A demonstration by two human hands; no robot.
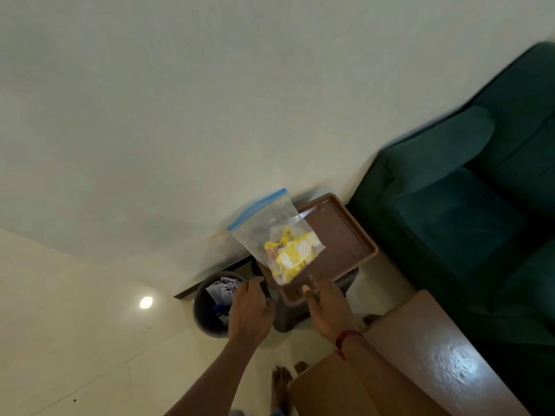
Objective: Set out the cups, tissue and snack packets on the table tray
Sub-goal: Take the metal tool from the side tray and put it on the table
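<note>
Both hands reach forward: the left hand (pixel 250 307) hangs loosely curled and empty, while the right hand (pixel 326 304), fingers spread, touches the brown tray (pixel 354 235). On the tray lies a zip bag (pixel 279 238) of snack packets, seemingly unopened. Opening it looks next.

one bag (pixel 274 235) – one tray (pixel 345 232)

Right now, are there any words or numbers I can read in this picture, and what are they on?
None can be read.
Yellow snack packets inside the clear zip bag: there is printing, but it is too blurred to read.
Papers in the bin: too small and blurred to tell.
Brown tray, green sofa, wooden table: no writing visible.
</note>
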